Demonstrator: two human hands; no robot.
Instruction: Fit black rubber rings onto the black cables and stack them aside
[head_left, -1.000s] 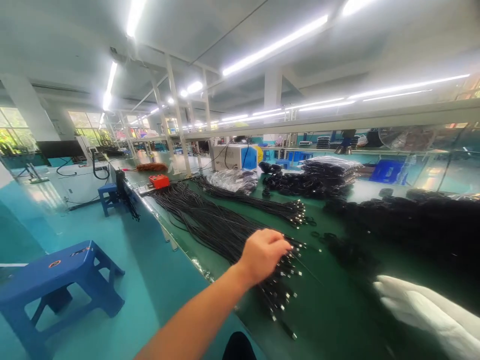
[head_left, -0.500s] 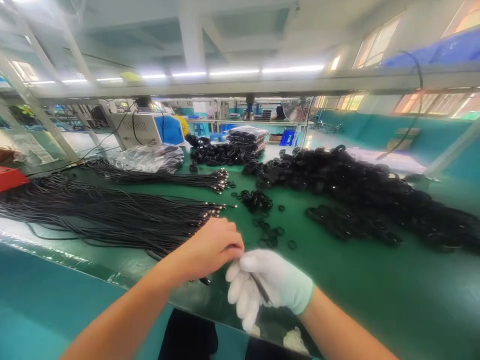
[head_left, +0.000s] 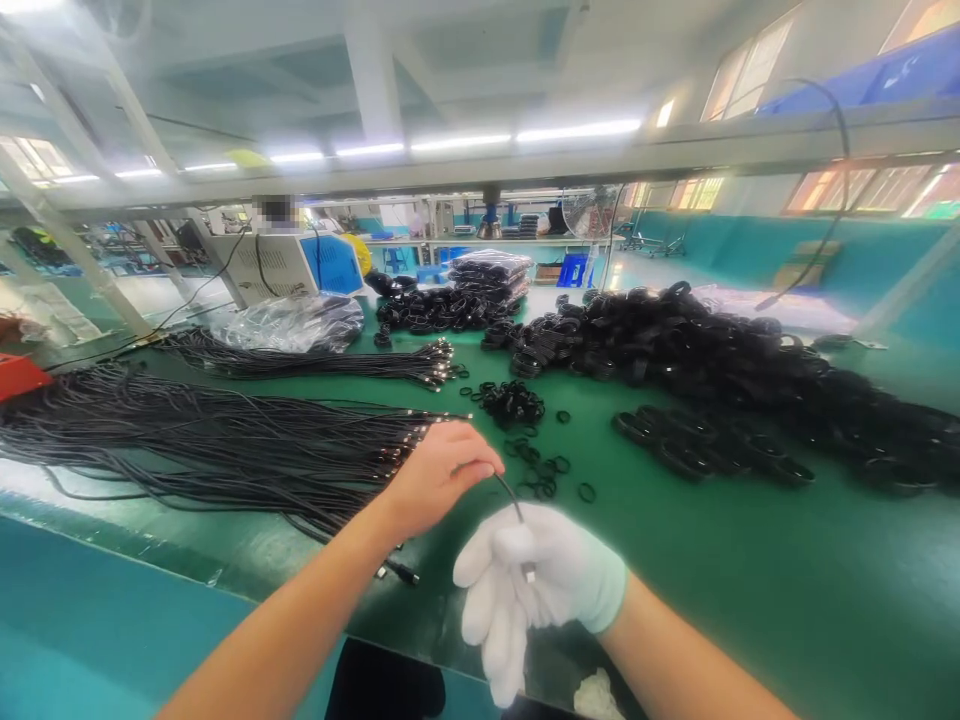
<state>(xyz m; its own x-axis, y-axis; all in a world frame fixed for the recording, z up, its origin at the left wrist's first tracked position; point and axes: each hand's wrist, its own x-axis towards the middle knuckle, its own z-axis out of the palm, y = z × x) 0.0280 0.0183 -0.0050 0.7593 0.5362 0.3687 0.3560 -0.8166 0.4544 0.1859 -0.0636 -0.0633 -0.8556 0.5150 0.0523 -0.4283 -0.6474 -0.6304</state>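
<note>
My bare left hand [head_left: 442,475] pinches a thin black cable [head_left: 510,492] between thumb and fingers, above the green table. The cable runs down into my right hand [head_left: 529,565], which wears a white glove. There the thumb presses it against the palm, and a small metal plug end [head_left: 529,573] shows below the thumb. The other gloved fingers point down. Beside my left hand lies a wide bundle of black cables [head_left: 225,430] with metal ends. Small black rings [head_left: 514,402] are heaped just beyond my hands.
Another cable bundle [head_left: 322,362] lies farther back. Coiled black cables [head_left: 675,340] form a large pile at the right. A white and blue machine [head_left: 277,262], plastic bags [head_left: 292,318] and a red object [head_left: 21,375] stand at the left. A crumpled white item [head_left: 596,695] is near the front edge.
My left hand has moved slightly up and right, away from the glove, and a length of cable now shows between the hands. The plug end has become visible in the gloved hand.
</note>
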